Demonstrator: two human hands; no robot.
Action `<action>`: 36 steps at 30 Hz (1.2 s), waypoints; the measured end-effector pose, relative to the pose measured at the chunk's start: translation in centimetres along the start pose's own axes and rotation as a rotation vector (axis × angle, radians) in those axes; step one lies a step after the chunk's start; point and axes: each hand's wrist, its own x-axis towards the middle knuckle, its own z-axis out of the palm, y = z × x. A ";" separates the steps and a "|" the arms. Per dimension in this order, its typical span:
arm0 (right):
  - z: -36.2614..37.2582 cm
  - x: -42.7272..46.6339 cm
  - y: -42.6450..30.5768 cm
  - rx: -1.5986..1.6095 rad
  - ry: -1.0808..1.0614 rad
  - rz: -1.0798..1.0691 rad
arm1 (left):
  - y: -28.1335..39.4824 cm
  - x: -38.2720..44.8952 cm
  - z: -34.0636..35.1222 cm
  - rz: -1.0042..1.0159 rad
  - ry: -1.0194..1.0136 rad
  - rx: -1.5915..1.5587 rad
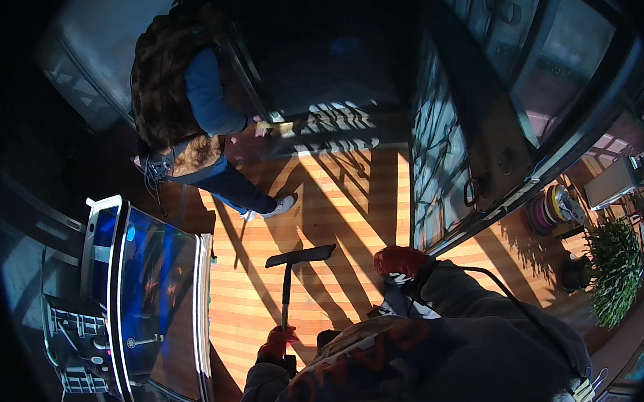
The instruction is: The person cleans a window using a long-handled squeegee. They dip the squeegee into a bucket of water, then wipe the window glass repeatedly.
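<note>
My left hand point(276, 343), in a red glove, grips the handle of a squeegee point(287, 286). The squeegee's wide dark head point(301, 256) points away from me over the wooden floor. My right hand point(402, 261), also in a red glove, is bent in front of my body near the open door. Just below it is a crumpled black-and-white item point(403, 301), partly covered by my sleeve. Whether that hand holds it is not clear. A dark door with ornamental ironwork over glass point(438, 155) stands to the right of my right hand.
A fish tank point(156, 299) with a blue back stands on the left. Ahead, a person in a brown furry vest point(168, 83) reaches a hand point(260, 126) with something yellowish toward the dark doorway. On the right are a leafy plant point(615, 271) and coloured rolls point(549, 209).
</note>
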 end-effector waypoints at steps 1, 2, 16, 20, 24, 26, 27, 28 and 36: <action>-0.7 1.2 0.1 0.004 -0.003 0.101 | 2.3 1.8 0.5 0.012 -0.054 0.106; -1.1 2.4 0.4 0.033 0.059 0.080 | 5.1 4.1 1.1 -0.040 -0.055 0.239; -20.2 18.7 14.1 0.036 0.130 0.470 | 37.9 29.3 14.7 -0.223 -0.285 0.291; -25.4 19.9 19.1 0.259 0.463 0.526 | 44.7 37.6 17.6 -0.308 -0.266 0.380; -28.4 20.1 23.3 0.068 0.239 0.537 | 48.6 46.9 20.7 -0.305 -0.275 0.397; -31.1 21.9 25.9 0.142 0.046 0.692 | 50.8 51.2 21.9 -0.281 -0.370 0.443; -32.6 23.1 27.4 0.132 0.013 0.659 | 52.4 53.5 22.9 -0.286 -0.380 0.508; -34.3 24.3 28.8 0.106 -0.021 0.615 | 54.0 55.5 23.9 -0.314 -0.360 0.549; -53.9 38.8 44.4 0.377 0.245 0.453 | 72.5 64.5 33.1 -0.425 -0.360 0.148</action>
